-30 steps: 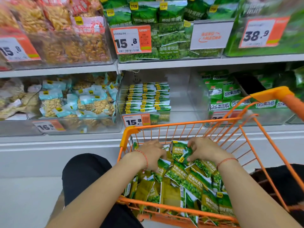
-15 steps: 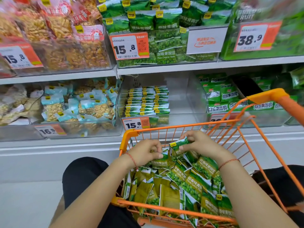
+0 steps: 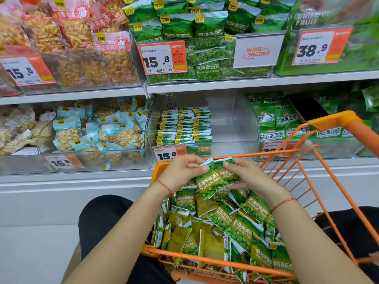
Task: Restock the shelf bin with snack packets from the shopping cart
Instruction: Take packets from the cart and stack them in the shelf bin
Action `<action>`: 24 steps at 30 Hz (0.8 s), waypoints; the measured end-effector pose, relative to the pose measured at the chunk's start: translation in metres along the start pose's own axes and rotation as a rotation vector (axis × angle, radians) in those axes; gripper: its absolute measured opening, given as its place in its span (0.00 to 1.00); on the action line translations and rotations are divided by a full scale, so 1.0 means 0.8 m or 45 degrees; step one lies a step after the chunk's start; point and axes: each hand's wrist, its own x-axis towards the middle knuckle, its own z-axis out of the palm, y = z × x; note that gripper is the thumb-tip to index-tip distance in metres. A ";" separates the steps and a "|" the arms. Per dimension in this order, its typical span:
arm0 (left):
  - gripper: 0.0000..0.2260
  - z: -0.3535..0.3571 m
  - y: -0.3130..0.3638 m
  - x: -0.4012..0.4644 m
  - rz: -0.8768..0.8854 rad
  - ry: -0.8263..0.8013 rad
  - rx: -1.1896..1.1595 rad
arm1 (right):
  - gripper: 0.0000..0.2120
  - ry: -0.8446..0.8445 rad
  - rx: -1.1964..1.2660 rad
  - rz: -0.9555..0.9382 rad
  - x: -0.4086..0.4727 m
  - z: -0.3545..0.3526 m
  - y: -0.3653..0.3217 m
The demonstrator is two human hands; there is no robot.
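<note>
Your left hand (image 3: 182, 173) and right hand (image 3: 249, 177) each pinch the garlic pea packets (image 3: 213, 180) in a closed grip, above the loose pile in the orange cart (image 3: 223, 261). The shelf bin (image 3: 231, 128) stands behind, partly filled.

A: Shelf bin (image 3: 242, 124), clear-walled: stacked packets (image 3: 184, 128) fill its left half only. The right half is open floor, back to front.

B: Overhead?

A: Upper shelf edge (image 3: 205, 87) caps the bin; there's a gap between the stack top and that edge. Entry is from the front, over the low front wall with its price tag (image 3: 167, 154).

B: Between cart and bin?

A: Far rim of the orange cart (image 3: 256, 155) stands just before the bin front. The cart's right side rail (image 3: 336, 193) rises on a slant. Loose packets (image 3: 225, 226) crowd the basket.
</note>
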 end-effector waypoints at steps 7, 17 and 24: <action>0.02 0.016 0.013 0.010 0.063 0.092 0.186 | 0.24 -0.343 0.023 0.006 -0.006 0.002 -0.001; 0.15 0.022 0.005 0.000 -0.266 -0.035 -0.093 | 0.15 -0.116 0.103 -0.127 -0.004 -0.001 -0.003; 0.05 0.026 0.004 0.005 -0.079 -0.078 -0.056 | 0.19 -0.098 -0.166 -0.169 0.004 -0.012 -0.021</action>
